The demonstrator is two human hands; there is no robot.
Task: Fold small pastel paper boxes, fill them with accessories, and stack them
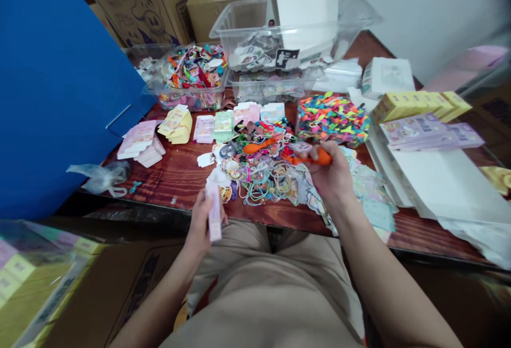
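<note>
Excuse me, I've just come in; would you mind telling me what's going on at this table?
Someone's left hand holds a slim lilac box near the table's front edge. Their right hand grips an orange item, too blurred to name, above the right side of a mixed pile of hair ties and small trinkets. Lilac cartons lie stacked on the left.

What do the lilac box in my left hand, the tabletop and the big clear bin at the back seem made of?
Lilac box: probably thin card, by its flat faces and straight edges; blur leaves its finish open.
Tabletop: wood or wood-look, slightly glossy, by its dark streaks and sheen.
Big clear bin: likely smooth plastic, see-through with a shiny rim.
</note>
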